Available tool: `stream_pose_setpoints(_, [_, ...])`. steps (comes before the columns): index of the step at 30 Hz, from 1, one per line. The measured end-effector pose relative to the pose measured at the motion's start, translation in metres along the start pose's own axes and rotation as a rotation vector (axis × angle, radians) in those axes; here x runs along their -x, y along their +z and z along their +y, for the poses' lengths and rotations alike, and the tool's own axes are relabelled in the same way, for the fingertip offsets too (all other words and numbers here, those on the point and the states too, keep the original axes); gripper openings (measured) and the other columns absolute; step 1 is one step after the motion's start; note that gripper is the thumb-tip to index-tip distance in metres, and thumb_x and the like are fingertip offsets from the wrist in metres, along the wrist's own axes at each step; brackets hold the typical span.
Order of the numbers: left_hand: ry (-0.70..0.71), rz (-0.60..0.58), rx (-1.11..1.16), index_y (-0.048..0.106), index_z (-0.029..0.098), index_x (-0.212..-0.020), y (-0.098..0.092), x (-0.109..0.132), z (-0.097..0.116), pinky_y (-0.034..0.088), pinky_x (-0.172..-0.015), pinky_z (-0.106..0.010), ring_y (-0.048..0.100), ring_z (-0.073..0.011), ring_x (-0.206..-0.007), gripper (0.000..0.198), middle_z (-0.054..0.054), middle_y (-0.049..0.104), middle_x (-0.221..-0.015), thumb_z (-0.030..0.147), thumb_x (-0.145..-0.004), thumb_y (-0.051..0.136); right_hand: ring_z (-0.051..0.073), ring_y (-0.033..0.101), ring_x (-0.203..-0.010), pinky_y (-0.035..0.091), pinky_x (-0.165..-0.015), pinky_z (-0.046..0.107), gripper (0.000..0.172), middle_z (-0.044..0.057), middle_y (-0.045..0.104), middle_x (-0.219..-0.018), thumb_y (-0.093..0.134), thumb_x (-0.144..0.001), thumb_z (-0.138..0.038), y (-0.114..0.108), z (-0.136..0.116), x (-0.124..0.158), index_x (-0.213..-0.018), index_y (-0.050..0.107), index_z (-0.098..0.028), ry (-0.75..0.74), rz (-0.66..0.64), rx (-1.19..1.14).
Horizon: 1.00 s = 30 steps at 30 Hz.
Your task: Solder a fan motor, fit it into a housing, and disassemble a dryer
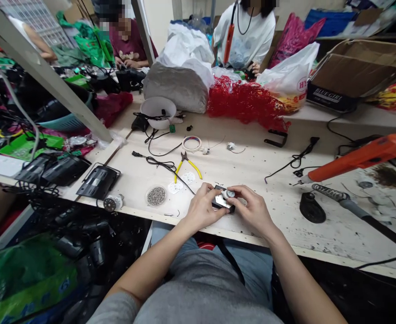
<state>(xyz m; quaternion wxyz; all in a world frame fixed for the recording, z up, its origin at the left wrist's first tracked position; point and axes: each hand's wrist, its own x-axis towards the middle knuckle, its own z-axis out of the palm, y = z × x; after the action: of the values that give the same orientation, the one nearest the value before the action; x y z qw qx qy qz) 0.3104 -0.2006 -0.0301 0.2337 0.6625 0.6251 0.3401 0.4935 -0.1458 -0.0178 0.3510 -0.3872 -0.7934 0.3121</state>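
A small black housing with a silvery face (220,201) lies on the bench in front of me. My left hand (202,208) grips its left side, fingers bent around the edge. Between the thumb and fingertips of my right hand (251,208) is a small round white-and-metal part (229,194), held at the top of the housing. It looks like a small motor. Whether the part touches the housing I cannot tell. A black cable (164,164) runs from the housing's left towards the back. Yellow-handled cutters (187,167) and a dish of small screws (156,196) are to the left.
An orange electric screwdriver (359,157) and a soldering iron in a coiled holder (339,197) reach in from the right. A tape roll (191,143), a white bowl (157,108) and red wires (245,101) sit farther back. Co-workers sit across the bench.
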Motion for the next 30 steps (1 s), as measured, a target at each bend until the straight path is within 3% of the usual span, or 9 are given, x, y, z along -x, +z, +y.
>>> stream_pose_setpoints(7, [0.000,-0.011,0.038,0.060,0.024,-0.127,0.004,-0.001,-0.004,0.055,-0.097,-0.040,0.061,-0.0250,-0.108,0.064,-0.005,0.056,-0.114,0.027,-0.068,0.085,0.024,0.071,-0.093,0.060,-0.082,0.039,0.020,0.008,0.073,-0.101,0.050,-0.100,-0.019,0.001,0.000,0.000,-0.113,0.064,-0.023,-0.271,-0.077,0.241])
stream_pose_setpoints(10, [0.030,-0.038,0.091,0.059,0.023,-0.127,-0.004,-0.001,-0.007,0.057,-0.093,-0.039,0.063,-0.0223,-0.103,0.061,-0.006,0.057,-0.114,0.024,-0.071,0.082,0.024,0.069,-0.090,0.060,-0.078,0.039,0.018,0.009,0.073,-0.098,0.050,-0.100,-0.018,0.004,0.002,-0.001,-0.113,0.063,-0.021,-0.314,-0.072,0.290])
stream_pose_setpoints(13, [0.046,0.000,0.112,0.061,0.022,-0.124,-0.039,0.001,-0.017,0.058,-0.081,-0.032,0.065,-0.0168,-0.090,0.047,-0.006,0.059,-0.115,0.025,-0.080,0.074,0.024,0.068,-0.091,0.059,-0.079,0.041,0.018,0.009,0.073,-0.100,0.051,-0.100,-0.018,0.005,0.002,-0.002,-0.113,0.063,-0.020,-0.320,-0.085,0.295])
stream_pose_setpoints(17, [-0.083,0.127,-0.164,0.070,0.020,-0.100,-0.115,0.011,-0.040,0.056,-0.076,-0.031,0.067,-0.0173,-0.082,0.018,-0.005,0.064,-0.101,0.031,-0.088,0.062,0.024,0.068,-0.092,0.059,-0.081,0.041,0.017,0.009,0.074,-0.101,0.053,-0.100,-0.019,0.004,0.003,-0.002,-0.113,0.064,-0.021,-0.292,-0.096,0.263])
stream_pose_setpoints(19, [-0.210,0.086,-0.395,0.072,0.019,-0.091,-0.147,0.020,-0.051,0.054,-0.078,-0.034,0.067,-0.0198,-0.080,0.015,-0.005,0.066,-0.097,0.028,-0.087,0.060,0.024,0.068,-0.093,0.059,-0.082,0.042,0.018,0.008,0.074,-0.102,0.053,-0.100,-0.020,0.006,0.004,-0.001,-0.113,0.065,-0.021,-0.278,-0.084,0.246])
stream_pose_setpoints(21, [-0.323,-0.032,-0.537,0.073,0.020,-0.090,-0.165,0.027,-0.059,0.053,-0.080,-0.035,0.068,-0.0239,-0.087,0.014,-0.006,0.068,-0.096,0.026,-0.082,0.064,0.025,0.068,-0.095,0.059,-0.083,0.043,0.019,0.009,0.074,-0.103,0.052,-0.100,-0.021,0.008,0.005,0.001,-0.115,0.065,-0.021,-0.269,-0.058,0.237])
stream_pose_setpoints(24, [-0.406,-0.162,-0.599,0.074,0.020,-0.097,-0.166,0.031,-0.063,0.051,-0.086,-0.034,0.067,-0.0274,-0.101,0.021,-0.006,0.071,-0.100,0.023,-0.077,0.068,0.025,0.070,-0.097,0.060,-0.084,0.043,0.022,0.009,0.074,-0.105,0.052,-0.101,-0.020,0.010,0.000,0.003,-0.118,0.065,-0.021,-0.265,-0.024,0.236])
stream_pose_setpoints(27, [-0.434,-0.208,-0.643,0.072,0.019,-0.091,-0.156,0.028,-0.061,0.049,-0.085,-0.033,0.067,-0.0269,-0.101,0.014,-0.007,0.071,-0.097,0.019,-0.078,0.066,0.022,0.071,-0.096,0.062,-0.082,0.038,0.023,0.009,0.073,-0.107,0.054,-0.100,-0.020,-0.002,-0.010,0.007,-0.120,0.065,-0.021,-0.271,0.029,0.229])
stream_pose_setpoints(30, [-0.436,-0.252,-0.669,0.067,0.020,-0.080,-0.151,0.022,-0.057,0.047,-0.079,-0.031,0.067,-0.0250,-0.095,0.008,-0.006,0.071,-0.092,0.015,-0.080,0.061,0.018,0.071,-0.082,0.061,-0.073,0.034,0.019,0.006,0.073,-0.101,0.061,-0.097,-0.023,-0.029,-0.018,0.008,-0.114,0.069,-0.022,-0.229,0.237,0.283])
